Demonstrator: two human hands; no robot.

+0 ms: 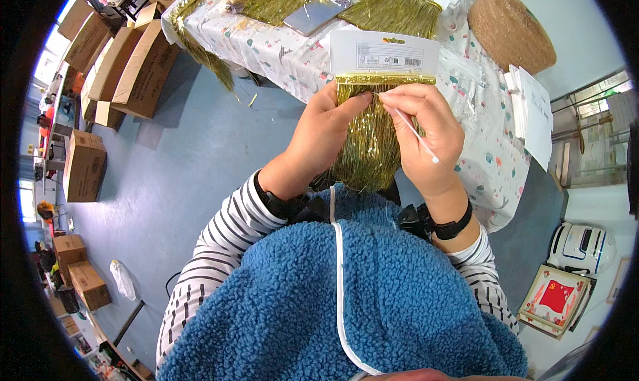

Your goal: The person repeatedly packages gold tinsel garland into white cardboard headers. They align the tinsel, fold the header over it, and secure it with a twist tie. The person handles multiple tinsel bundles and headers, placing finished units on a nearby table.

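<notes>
While left hand (318, 129) pinches gold tinsel fringe (366, 141) near its top, right hand (436, 131), pinching slim white stick (417, 136), should move lightly.

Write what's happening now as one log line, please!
left hand: pinching gold fringe | right hand: holding thin pale stick at fringe | white card: at fringe's top edge

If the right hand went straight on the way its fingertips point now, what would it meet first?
Probably the left hand, at its thumb, just left of the fingertips of the right hand. Depth is unclear, so it might brush the shiny gold-green tinsel fringe behind them first.
</notes>
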